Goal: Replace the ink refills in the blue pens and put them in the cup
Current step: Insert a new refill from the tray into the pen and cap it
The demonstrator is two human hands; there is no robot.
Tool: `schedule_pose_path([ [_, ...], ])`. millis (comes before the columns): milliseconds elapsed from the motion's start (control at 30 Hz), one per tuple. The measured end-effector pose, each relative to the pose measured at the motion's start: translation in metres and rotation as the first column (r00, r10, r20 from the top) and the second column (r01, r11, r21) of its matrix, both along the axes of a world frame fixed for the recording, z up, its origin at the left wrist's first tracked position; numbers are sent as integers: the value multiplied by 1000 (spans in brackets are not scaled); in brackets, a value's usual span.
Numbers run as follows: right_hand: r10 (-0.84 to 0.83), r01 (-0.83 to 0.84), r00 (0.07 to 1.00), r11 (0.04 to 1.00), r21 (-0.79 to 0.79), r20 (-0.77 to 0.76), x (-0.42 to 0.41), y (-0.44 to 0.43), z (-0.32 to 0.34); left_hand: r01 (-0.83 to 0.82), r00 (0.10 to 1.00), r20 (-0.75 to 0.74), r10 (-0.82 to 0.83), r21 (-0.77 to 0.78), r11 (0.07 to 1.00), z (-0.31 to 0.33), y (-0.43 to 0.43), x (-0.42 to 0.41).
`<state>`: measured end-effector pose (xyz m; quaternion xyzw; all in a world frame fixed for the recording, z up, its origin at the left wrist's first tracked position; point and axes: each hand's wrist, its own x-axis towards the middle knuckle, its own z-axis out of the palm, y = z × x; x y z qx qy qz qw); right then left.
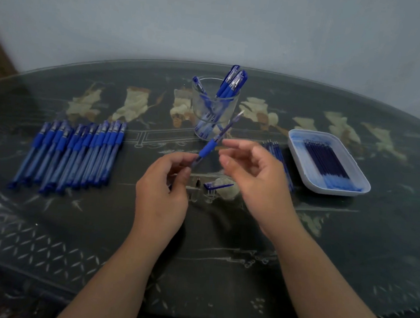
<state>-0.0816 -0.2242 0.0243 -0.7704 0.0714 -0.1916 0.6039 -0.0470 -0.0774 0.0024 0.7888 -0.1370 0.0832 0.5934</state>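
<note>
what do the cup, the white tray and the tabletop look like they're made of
Cup: clear and glossy, glass or hard plastic; the pens show through its wall.
Tray: white, matte, probably plastic or foam; thin rounded rim, blue ink stains.
Tabletop: dark, patterned, glossy, maybe lacquer or under glass; it reflects light.

The dark worktop (347, 243) is glossy and smooth, with a sheen over its painted pattern. The cup (215, 109) is clear, glass or plastic. The pens (72, 154) at left have translucent blue plastic barrels. The raised pen (208, 148) shows a matt, rubbery-looking grip. The right-hand tray (301, 150) is smooth white plastic.
</note>
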Motion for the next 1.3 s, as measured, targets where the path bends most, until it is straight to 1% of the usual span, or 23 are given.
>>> schedule_pose_path([
  [33, -15, 12, 1000, 986, -164, -22, 2, 0, -6, -4, 1000, -16, 4, -14, 1000, 1, 1, 0],
  [67, -38, 24, 999, 941, -336, -37, 3, 1, -12, -7, 1000, -27, 6, -26, 1000, 1, 1, 0],
  [100, -63, 39, 997, 872, -488, -33, 5, 4, -18, -10, 999, -33, 9, -35, 999, 1, 1, 0],
  [133, -82, 60, 997, 801, -596, -9, 6, 6, -24, -14, 999, -32, 12, -41, 999, 1, 1, 0],
  [200, -97, 109, 994, 697, -709, 57, 7, 11, -36, -18, 999, -38, 16, -45, 999, 0, 1, 1],
  [233, -101, 126, 992, 668, -733, 78, 8, 13, -39, -18, 999, -46, 16, -47, 999, 0, 1, 0],
  [300, -110, 149, 989, 651, -745, 102, 9, 15, -43, -22, 998, -52, 20, -54, 998, 0, 1, 0],
  [500, -113, 177, 984, 683, -709, 137, 10, 15, -44, -25, 998, -54, 22, -56, 998, 1, 2, 0],
  [567, -134, 198, 980, 762, -617, 150, 10, 15, -36, -18, 998, -57, 15, -54, 998, 3, 2, -1],
  [633, -172, 200, 980, 873, -444, 105, 8, 10, -21, -6, 999, -52, 3, -50, 999, 3, 2, -1],
  [700, -190, 200, 979, 961, -190, 69, 5, 3, -2, 16, 999, -42, -18, -47, 999, 3, 2, -2],
  [767, -208, 203, 974, 977, 63, 87, 2, -4, 12, 44, 999, -13, -44, -20, 999, 2, 1, -1],
  [800, -217, 204, 971, 970, 133, 97, 1, -7, 17, 55, 998, 4, -55, 7, 998, 1, 0, -1],
  [867, -214, 197, 971, 967, 161, 102, 0, -9, 21, 67, 997, 24, -69, 45, 997, 1, 0, -2],
  [1067, -147, 142, 987, 987, 76, 61, 0, -7, 18, 68, 996, 48, -70, 45, 997, 0, 0, -1],
  [1233, -156, 144, 979, 985, 98, 128, -1, -12, 20, 66, 996, 56, -70, 54, 996, -1, 0, 0],
  [1300, -127, 120, 984, 991, 62, 125, -1, -12, 19, 65, 996, 58, -69, 60, 996, -2, 0, 0],
])
